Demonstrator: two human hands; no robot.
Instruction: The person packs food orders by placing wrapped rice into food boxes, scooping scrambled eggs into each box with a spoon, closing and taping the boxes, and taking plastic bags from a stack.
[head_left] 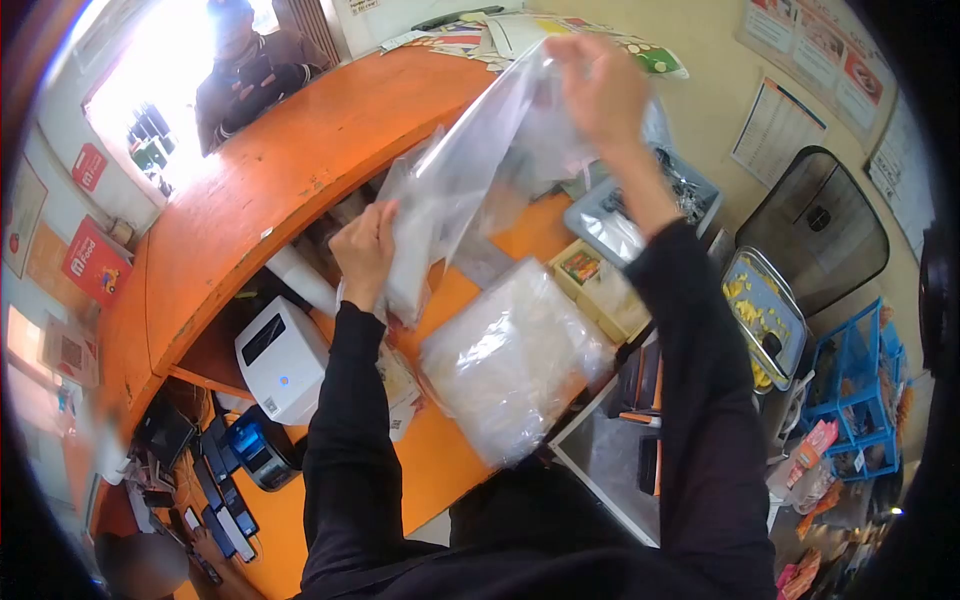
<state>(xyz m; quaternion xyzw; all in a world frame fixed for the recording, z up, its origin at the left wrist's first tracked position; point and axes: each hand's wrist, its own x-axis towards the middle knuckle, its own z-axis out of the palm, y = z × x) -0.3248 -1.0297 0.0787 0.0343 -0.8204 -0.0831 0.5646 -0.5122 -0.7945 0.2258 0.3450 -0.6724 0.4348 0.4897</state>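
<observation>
A clear plastic bag is stretched between my two hands above the orange counter. My left hand pinches its lower left edge, beside a pile of folded clear plastic. My right hand, slightly blurred, is raised higher and has its fingers closed on the bag's top end. Below the hands lies a flat stack of clear plastic bags on the orange worktop.
A white printer and phones stand at the left. A grey bin, a cream box and a metal tray are at the right. One person stands beyond the counter; another is at lower left.
</observation>
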